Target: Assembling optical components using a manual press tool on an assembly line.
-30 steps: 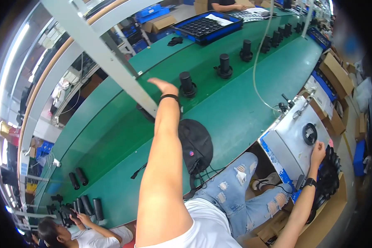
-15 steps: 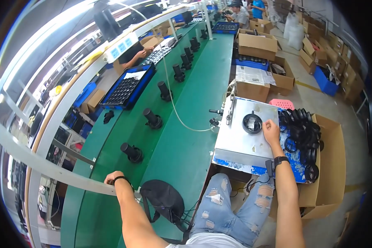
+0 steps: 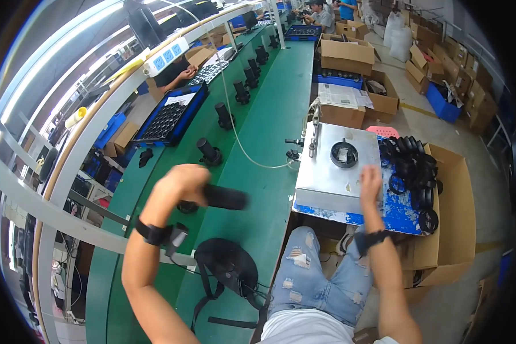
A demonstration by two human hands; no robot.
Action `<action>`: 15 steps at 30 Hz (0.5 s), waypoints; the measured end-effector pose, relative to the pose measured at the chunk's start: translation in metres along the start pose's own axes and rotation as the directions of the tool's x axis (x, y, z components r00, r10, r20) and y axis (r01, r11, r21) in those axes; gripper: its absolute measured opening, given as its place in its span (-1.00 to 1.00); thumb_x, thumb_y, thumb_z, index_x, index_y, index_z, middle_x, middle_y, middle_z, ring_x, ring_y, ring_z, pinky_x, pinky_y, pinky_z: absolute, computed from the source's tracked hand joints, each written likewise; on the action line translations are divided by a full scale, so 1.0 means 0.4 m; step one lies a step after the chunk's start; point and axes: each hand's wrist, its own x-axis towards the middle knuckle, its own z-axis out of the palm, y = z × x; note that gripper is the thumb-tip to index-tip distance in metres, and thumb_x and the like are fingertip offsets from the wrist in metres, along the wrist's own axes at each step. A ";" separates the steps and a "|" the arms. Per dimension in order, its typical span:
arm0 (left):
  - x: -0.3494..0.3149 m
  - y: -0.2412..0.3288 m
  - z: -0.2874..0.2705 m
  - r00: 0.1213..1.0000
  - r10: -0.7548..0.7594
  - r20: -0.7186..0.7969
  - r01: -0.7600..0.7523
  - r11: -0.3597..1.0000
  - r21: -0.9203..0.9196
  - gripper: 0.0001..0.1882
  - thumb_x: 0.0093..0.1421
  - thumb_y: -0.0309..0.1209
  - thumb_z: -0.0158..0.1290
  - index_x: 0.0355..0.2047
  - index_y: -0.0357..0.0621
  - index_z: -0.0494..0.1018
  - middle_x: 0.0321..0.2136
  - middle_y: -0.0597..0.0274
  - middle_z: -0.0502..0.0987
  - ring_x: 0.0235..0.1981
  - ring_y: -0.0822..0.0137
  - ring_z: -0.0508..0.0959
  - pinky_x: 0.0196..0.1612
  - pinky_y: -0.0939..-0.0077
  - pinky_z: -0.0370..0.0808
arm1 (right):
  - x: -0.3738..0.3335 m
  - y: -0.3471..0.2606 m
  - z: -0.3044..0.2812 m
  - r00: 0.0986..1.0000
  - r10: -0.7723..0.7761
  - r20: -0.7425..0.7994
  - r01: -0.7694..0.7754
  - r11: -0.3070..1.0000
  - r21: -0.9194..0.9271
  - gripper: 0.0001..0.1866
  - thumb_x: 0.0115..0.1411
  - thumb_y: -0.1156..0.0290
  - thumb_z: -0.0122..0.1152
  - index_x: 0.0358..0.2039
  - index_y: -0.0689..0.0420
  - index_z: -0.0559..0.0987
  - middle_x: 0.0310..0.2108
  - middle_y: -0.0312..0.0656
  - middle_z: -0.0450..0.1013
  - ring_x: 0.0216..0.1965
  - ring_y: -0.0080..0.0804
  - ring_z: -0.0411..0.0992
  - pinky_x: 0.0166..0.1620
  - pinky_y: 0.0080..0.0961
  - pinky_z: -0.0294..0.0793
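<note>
My left hand (image 3: 180, 186) is closed around a black tube-shaped part (image 3: 228, 198), held nearly level above the green bench with its free end pointing right. A dark round edge shows below that hand; I cannot tell whether it belongs to the same part. My right hand (image 3: 371, 184), smeared by motion, hovers over the right front edge of a silver metal box (image 3: 321, 182). On the box top lies a black ring (image 3: 344, 153) with a short handle, apart from my fingers. Several similar black tubes on flanged bases, such as the nearest black part (image 3: 209, 152), stand in a row.
A pile of black rings (image 3: 410, 157) lies on a chipped blue surface (image 3: 404, 217) beside an open carton (image 3: 456, 212). A black bag (image 3: 226, 266) rests on the bench (image 3: 269, 137). A thin hose (image 3: 241, 150) crosses it. Another person's hands (image 3: 188, 71) are across the bench.
My left hand has moved up and right from the frame rail and now grips a black tube-shaped part. My right hand has drawn back from the ring on the box. The view has shifted slightly.
</note>
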 end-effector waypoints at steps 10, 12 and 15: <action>0.230 0.493 -0.038 0.322 -0.296 -0.899 -0.841 0.348 -0.415 -0.58 -0.03 -0.54 0.24 -0.12 -0.22 0.42 -0.18 0.20 0.51 -0.25 0.32 0.54 -0.17 0.46 0.48 | -0.244 -0.301 -0.005 0.789 0.222 0.573 -0.599 0.486 0.637 -0.34 0.26 -0.09 0.00 0.17 0.12 0.23 -0.25 -0.13 0.42 -0.33 -0.39 0.45 -0.27 -0.54 0.50; 0.268 0.582 0.055 0.675 -0.257 -0.691 -0.732 -0.119 -0.671 -0.52 0.12 -0.42 0.19 0.03 -0.23 0.33 -0.17 0.22 0.48 -0.24 0.42 0.50 -0.22 0.54 0.45 | -0.206 -0.302 -0.016 0.894 0.299 0.335 -0.447 0.528 0.722 -0.46 0.33 0.03 -0.05 0.17 0.12 0.24 -0.21 -0.14 0.41 -0.29 -0.39 0.43 -0.24 -0.54 0.49; 0.301 0.726 0.178 0.776 0.027 -0.630 -0.586 -0.339 -0.736 -0.35 0.15 -0.34 0.18 0.19 -0.25 0.17 -0.15 0.24 0.47 -0.28 0.48 0.49 -0.25 0.66 0.42 | -0.195 -0.288 -0.022 0.940 0.239 0.243 -0.341 0.650 0.680 -0.46 0.33 0.05 -0.05 0.16 0.16 0.24 -0.18 -0.14 0.41 -0.24 -0.37 0.43 -0.18 -0.47 0.48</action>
